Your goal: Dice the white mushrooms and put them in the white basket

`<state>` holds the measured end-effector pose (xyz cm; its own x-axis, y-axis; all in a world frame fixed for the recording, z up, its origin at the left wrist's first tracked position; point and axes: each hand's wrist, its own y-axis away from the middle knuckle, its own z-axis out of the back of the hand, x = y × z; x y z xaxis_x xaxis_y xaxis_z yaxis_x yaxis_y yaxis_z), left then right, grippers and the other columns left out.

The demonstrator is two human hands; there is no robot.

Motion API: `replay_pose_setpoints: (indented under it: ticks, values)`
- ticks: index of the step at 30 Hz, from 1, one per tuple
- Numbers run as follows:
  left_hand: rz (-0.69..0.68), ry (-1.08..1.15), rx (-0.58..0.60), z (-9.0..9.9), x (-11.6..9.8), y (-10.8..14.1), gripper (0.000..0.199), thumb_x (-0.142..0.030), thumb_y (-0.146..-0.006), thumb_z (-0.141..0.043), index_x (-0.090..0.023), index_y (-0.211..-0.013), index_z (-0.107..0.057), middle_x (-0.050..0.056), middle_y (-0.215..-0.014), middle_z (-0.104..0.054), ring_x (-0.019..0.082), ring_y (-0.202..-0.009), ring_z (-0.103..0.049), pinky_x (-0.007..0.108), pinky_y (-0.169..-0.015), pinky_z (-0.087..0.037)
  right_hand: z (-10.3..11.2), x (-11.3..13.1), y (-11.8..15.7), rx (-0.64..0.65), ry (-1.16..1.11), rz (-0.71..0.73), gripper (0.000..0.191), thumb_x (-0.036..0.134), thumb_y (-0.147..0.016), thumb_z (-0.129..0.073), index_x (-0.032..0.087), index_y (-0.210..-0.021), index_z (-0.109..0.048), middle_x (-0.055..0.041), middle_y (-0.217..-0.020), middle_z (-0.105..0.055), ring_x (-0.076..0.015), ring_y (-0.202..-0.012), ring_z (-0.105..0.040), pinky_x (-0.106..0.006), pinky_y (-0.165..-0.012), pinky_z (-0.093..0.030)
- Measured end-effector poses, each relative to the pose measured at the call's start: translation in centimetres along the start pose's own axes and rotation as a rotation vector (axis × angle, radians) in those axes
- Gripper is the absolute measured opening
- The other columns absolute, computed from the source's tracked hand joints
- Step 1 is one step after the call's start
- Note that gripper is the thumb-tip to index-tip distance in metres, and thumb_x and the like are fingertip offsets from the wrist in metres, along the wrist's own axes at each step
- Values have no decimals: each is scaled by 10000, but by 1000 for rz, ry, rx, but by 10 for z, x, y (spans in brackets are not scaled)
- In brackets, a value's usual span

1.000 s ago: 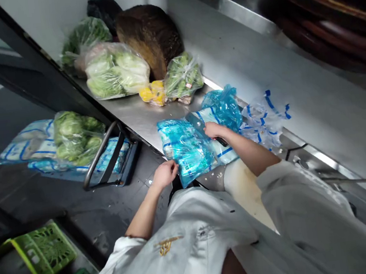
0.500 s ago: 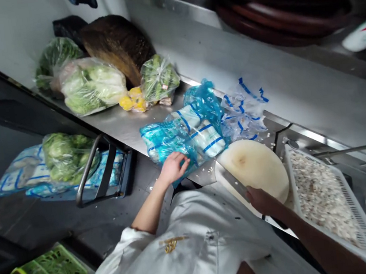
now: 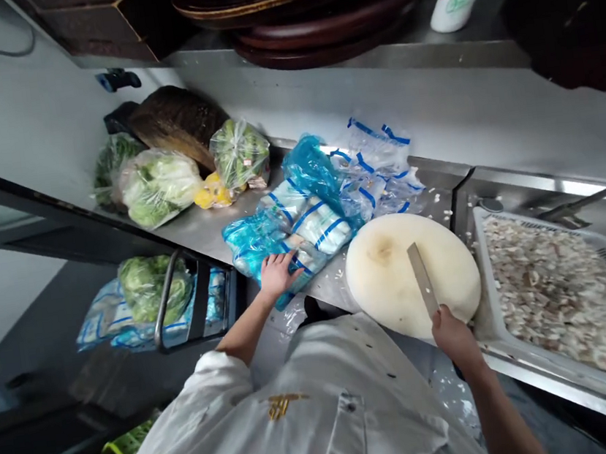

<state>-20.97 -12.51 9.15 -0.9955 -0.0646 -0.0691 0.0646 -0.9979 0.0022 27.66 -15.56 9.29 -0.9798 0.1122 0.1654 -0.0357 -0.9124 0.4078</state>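
Observation:
My right hand [image 3: 454,335] grips the handle of a kitchen knife [image 3: 422,275], its blade over a round, pale cutting board [image 3: 378,295]. The handle is mostly hidden in my fist. With fingers apart, my left hand [image 3: 278,273] rests at the near edge of a blue plastic bag [image 3: 252,240]. Packets with blue stripes [image 3: 320,225] lie in and on that bag, close to my fingertips. Behind the board sit crumpled clear wrappers with blue stripes [image 3: 379,173].
To the right, a white perforated basket [image 3: 496,292] holds many small chopped pale pieces [image 3: 559,291]. Bagged leafy vegetables [image 3: 159,186] stand at the back left. A metal-framed trolley [image 3: 166,303] carries more bags beside the counter. Trays [image 3: 312,31] are stacked on the shelf above.
My view has turned to the right. The knife has swung from the board's left edge to over its right part. My left hand has reached onto the blue bag, fingers spreading.

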Motion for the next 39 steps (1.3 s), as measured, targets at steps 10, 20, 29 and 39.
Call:
replay_pose_setpoints:
  ticks: [10,20,29,39]
  values:
    - [-35,29,72,25,28,6,485,-661,-979,-611,-310,-1289,-736,113,-1203,-664,328,-1222,-532,478,-1067,-441,-11,-16,-30,96,-152,25,394,385,-1067,-270,227,-1097,-630,-154,-875,-761,-320,-830,-750,-353,-688,-479]
    - [-232,40,90,23,38,-85,409,-435,-975,-569,-262,-1326,-688,97,-1242,-727,279,-1160,-630,433,-1037,-448,29,152,-62,95,-112,479,363,384,-1100,-339,234,-1077,-668,-113,-1004,-792,-252,-940,-729,-286,-750,-424]
    - [-365,27,-12,30,67,-83,276,-418,-983,-537,-229,-981,-738,111,-1018,-732,281,-1039,-584,440,-923,-375,56,297,-101,94,141,650,344,364,-1132,-366,212,-1186,-670,-87,-1005,-787,-213,-903,-715,-287,-708,-341]
    - [-318,154,-32,32,68,-72,238,-343,-1003,-535,-206,-1013,-730,117,-1034,-737,285,-1017,-571,469,-895,-345,40,478,-151,134,81,614,383,342,-1156,-306,168,-1359,-580,-173,-1197,-751,-243,-1078,-725,-281,-856,-446]
